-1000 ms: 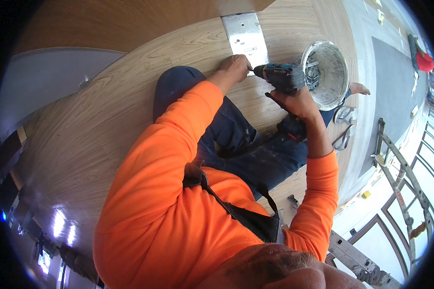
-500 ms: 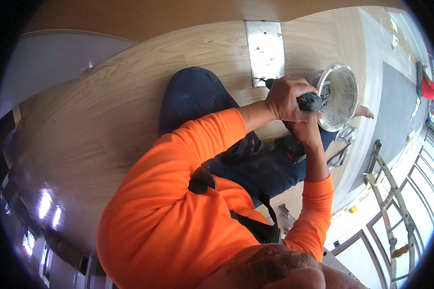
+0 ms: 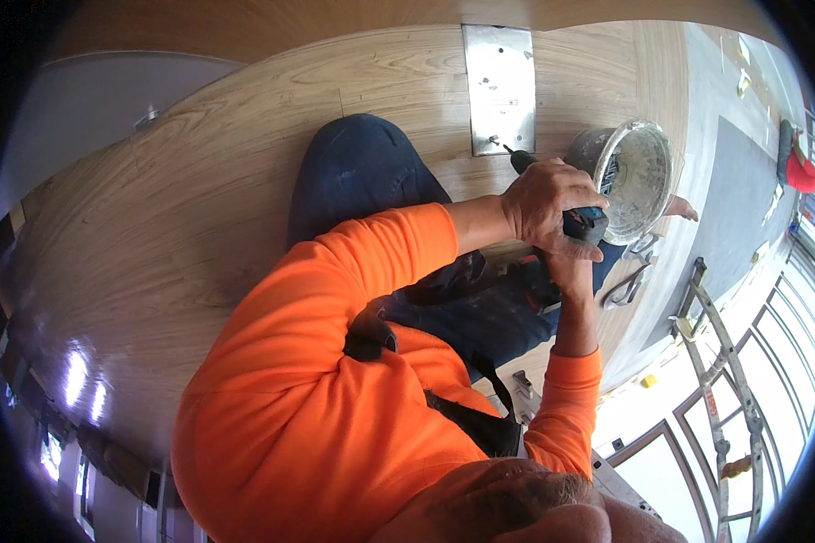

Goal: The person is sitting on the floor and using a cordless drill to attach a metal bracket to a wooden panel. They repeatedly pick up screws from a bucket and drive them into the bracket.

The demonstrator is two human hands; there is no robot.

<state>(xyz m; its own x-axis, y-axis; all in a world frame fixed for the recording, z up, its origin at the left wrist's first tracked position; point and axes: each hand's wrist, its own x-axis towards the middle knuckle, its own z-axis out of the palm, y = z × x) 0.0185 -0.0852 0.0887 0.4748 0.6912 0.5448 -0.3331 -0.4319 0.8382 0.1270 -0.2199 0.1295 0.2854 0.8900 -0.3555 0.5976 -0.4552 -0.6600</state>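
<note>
Orange sleeves are reaching forward as the right hand (image 3: 566, 271) is wrapping the drill (image 3: 578, 220) grip from below, the left hand (image 3: 548, 201) is clamping over its body, and the bit is touching the metal plate (image 3: 500, 86) on the far wooden surface (image 3: 199, 208), just left of a white bucket (image 3: 638, 176).

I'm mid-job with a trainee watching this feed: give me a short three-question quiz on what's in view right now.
1. True or false: the drill's tip meets the metal plate near its lower edge.
2. Which hand lies over the drill's top? A) left hand B) right hand
3. What stands just right of the drill?

Key: 1 true; 2 A; 3 a white bucket.
</note>
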